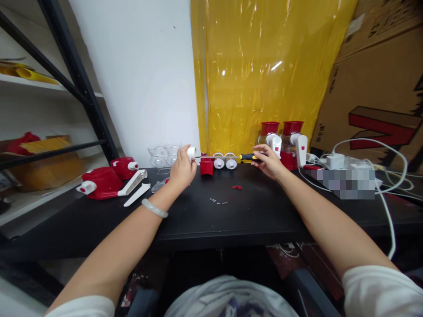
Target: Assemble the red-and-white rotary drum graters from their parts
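Right grip (269, 162) pinches a slim-shafted, black-and-yellow screwdriver (246, 156); left grip (182, 169) clasps a white, round-ended part (191, 153).

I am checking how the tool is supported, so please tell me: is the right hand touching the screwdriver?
Touching. The head view shows the right hand gripping the screwdriver at the rear of its yellow-and-black handle.

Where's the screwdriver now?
The screwdriver is just right of centre in the head view, held in the right hand, its tip at the white part in the left hand.
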Demonstrator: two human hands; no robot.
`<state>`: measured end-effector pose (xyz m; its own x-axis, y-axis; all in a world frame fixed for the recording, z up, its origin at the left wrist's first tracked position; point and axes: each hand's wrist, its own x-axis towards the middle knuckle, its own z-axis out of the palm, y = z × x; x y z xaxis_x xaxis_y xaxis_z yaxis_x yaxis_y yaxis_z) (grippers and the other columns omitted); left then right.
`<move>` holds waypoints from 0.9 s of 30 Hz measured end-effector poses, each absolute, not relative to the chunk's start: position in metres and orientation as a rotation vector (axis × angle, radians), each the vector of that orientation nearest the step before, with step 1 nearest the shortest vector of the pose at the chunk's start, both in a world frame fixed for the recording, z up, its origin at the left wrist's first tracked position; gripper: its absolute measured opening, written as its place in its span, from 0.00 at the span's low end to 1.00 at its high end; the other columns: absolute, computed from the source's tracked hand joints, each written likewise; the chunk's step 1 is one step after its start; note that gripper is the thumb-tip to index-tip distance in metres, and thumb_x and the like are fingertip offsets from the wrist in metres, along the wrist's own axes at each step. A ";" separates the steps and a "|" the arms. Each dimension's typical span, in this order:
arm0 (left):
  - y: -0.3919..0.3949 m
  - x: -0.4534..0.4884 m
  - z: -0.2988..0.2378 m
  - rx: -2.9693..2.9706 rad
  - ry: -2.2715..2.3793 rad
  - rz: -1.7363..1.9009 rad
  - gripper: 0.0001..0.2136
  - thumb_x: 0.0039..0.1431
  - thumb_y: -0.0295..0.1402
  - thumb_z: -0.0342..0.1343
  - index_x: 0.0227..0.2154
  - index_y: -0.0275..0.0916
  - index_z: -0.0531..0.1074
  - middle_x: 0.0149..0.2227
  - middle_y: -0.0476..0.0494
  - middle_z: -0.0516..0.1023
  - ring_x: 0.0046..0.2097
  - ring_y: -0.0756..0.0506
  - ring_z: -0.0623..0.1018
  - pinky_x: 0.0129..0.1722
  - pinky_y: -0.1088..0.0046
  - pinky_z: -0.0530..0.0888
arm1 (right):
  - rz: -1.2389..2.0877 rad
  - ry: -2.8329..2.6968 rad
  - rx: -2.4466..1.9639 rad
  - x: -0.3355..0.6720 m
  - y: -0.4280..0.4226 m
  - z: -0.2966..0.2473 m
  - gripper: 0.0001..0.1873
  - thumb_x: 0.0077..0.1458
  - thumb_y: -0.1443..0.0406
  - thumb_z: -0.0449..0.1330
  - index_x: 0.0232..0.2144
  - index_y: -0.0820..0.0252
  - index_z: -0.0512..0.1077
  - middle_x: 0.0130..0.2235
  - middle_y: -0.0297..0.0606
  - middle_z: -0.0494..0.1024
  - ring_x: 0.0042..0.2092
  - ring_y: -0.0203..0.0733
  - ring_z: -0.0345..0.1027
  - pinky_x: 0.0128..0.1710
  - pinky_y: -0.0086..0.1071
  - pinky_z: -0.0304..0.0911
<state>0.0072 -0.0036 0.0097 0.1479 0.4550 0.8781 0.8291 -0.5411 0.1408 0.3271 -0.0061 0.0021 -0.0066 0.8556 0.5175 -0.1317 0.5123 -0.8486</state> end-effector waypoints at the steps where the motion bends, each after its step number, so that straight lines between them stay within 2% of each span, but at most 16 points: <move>1: -0.004 0.007 0.010 -2.057 -1.233 -1.350 0.26 0.54 0.25 0.52 0.57 0.33 0.55 0.52 0.29 0.67 0.52 0.35 0.74 0.50 0.58 0.73 | 0.878 -1.361 -0.701 0.327 -0.006 0.002 0.22 0.44 0.54 0.67 0.38 0.51 0.64 0.31 0.28 0.69 0.25 0.33 0.68 0.23 0.30 0.65; 7: -0.006 0.008 0.011 -2.075 -1.249 -1.341 0.26 0.54 0.25 0.52 0.57 0.33 0.55 0.53 0.28 0.66 0.53 0.35 0.72 0.51 0.57 0.72 | 0.822 -1.365 -0.751 0.324 -0.006 0.002 0.22 0.45 0.51 0.65 0.37 0.52 0.63 0.29 0.28 0.67 0.22 0.32 0.66 0.19 0.28 0.61; 12: -0.007 0.009 0.012 -2.085 -1.290 -1.314 0.26 0.54 0.25 0.51 0.57 0.32 0.55 0.53 0.27 0.66 0.53 0.34 0.72 0.51 0.55 0.72 | 0.871 -1.365 -0.699 0.328 -0.006 0.003 0.17 0.47 0.58 0.60 0.40 0.50 0.61 0.33 0.29 0.68 0.23 0.34 0.67 0.19 0.29 0.60; 17: -0.005 0.008 0.011 -2.084 -1.243 -1.361 0.26 0.54 0.25 0.52 0.57 0.34 0.56 0.52 0.29 0.66 0.53 0.35 0.73 0.51 0.57 0.72 | 0.847 -1.405 -0.673 0.333 -0.003 0.002 0.22 0.42 0.65 0.55 0.42 0.48 0.58 0.36 0.31 0.70 0.25 0.37 0.67 0.21 0.34 0.63; 22: -0.004 0.007 0.011 -2.096 -1.238 -1.358 0.26 0.54 0.24 0.52 0.57 0.33 0.55 0.53 0.28 0.66 0.53 0.35 0.73 0.52 0.57 0.72 | 0.902 -1.335 -0.678 0.330 -0.005 0.004 0.21 0.43 0.65 0.56 0.42 0.48 0.58 0.35 0.30 0.70 0.23 0.35 0.66 0.18 0.30 0.60; 27: -0.009 0.009 0.013 -2.089 -1.325 -1.278 0.26 0.56 0.25 0.50 0.58 0.32 0.54 0.54 0.28 0.65 0.54 0.35 0.72 0.53 0.57 0.71 | 0.942 -1.301 -0.684 0.326 -0.009 0.006 0.20 0.47 0.61 0.60 0.42 0.50 0.58 0.33 0.28 0.70 0.22 0.31 0.66 0.17 0.27 0.61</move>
<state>0.0091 -0.0088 0.0126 0.1534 0.5310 0.8334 0.8519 -0.4985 0.1608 0.3261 -0.0085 0.0064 0.0066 0.8742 0.4854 -0.1886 0.4778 -0.8580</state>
